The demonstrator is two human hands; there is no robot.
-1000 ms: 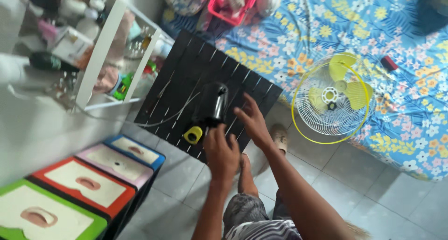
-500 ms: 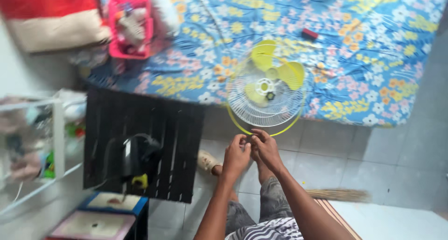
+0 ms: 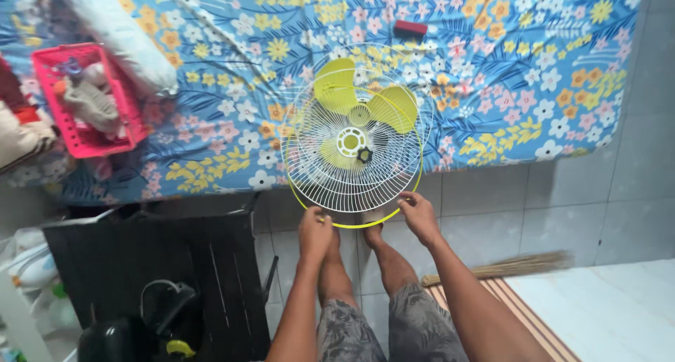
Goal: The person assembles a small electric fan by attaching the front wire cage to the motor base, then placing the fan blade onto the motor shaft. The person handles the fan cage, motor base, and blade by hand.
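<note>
Yellow-rimmed fan guard leaned against the bed; left hand and right hand each gripped its near rim, equally close.

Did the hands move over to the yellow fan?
Yes. The left hand and right hand left the black slatted table and now grip the fan guard's lower rim by the flowered mattress.

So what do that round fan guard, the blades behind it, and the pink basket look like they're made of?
The fan guard looks like thin metal wire coated glossy white, judging by its fine radial spokes, with a yellow rim, possibly plastic. The blades look like translucent yellow-green plastic, smooth and moulded. The pink basket looks like moulded plastic with slotted walls.
</note>
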